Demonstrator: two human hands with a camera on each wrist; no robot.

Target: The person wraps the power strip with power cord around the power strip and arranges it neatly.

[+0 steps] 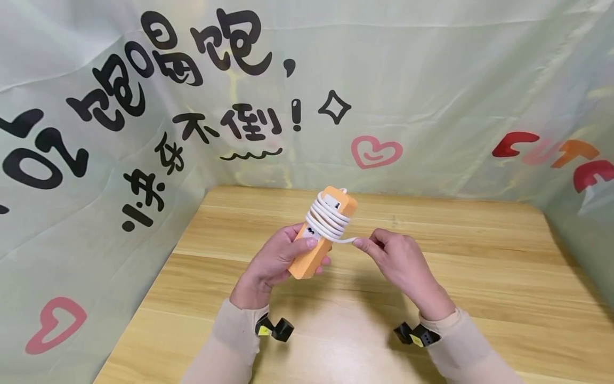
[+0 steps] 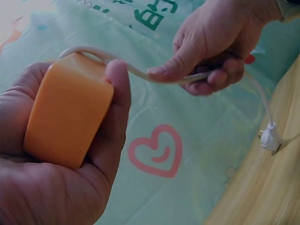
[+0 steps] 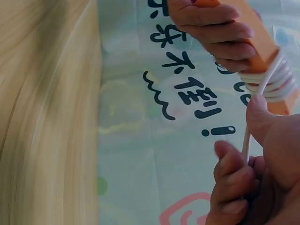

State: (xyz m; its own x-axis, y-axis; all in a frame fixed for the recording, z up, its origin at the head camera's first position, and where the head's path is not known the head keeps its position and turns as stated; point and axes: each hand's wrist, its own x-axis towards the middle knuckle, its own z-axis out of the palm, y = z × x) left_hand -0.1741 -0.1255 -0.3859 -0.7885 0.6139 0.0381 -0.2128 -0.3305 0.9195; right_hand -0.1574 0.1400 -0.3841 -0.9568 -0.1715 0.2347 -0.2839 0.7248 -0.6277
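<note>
The orange power strip (image 1: 308,261) is positioned above the wooden table (image 1: 479,266), tilted, with its lower part gripped between the thumb and curled fingers of the left hand (image 1: 275,256). The white cord (image 1: 328,221) is wound in several adjacent turns around the upper part. The right hand (image 1: 402,262), to its right, pinches the cord between thumb and fingers, beyond which the cord runs to a white plug (image 2: 270,138).

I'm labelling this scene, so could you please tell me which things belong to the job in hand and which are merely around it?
Job:
orange power strip, in the left hand
white cord, in the right hand
white plug

Around it:
wooden table
printed backdrop
wrist cameras
</note>
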